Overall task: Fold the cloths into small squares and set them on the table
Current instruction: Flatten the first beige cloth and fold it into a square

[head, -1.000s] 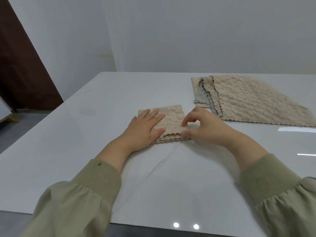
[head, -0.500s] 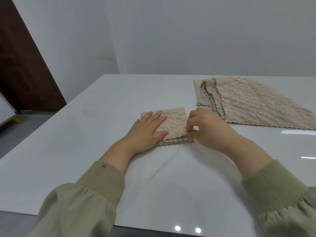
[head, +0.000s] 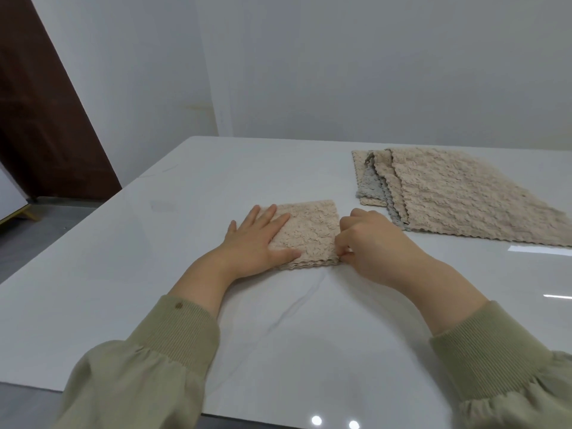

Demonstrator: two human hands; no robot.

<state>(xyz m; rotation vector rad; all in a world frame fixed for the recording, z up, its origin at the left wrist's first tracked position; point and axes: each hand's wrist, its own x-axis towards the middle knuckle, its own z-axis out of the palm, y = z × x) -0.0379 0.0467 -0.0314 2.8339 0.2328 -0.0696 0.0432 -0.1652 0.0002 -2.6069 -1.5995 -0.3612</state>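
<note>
Fingers of left hand (head: 257, 239) spread flat on folded cloth (head: 312, 227), right hand (head: 373, 247) fingers pinching its near-right corner

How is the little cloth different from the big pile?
The little cloth is folded into a small square; the pile lies spread flat. The left hand presses and the right hand pinches the little cloth; nothing touches the pile. The little cloth is all beige; the pile includes a grey cloth. Both are bumpy and lie on the table.
</note>
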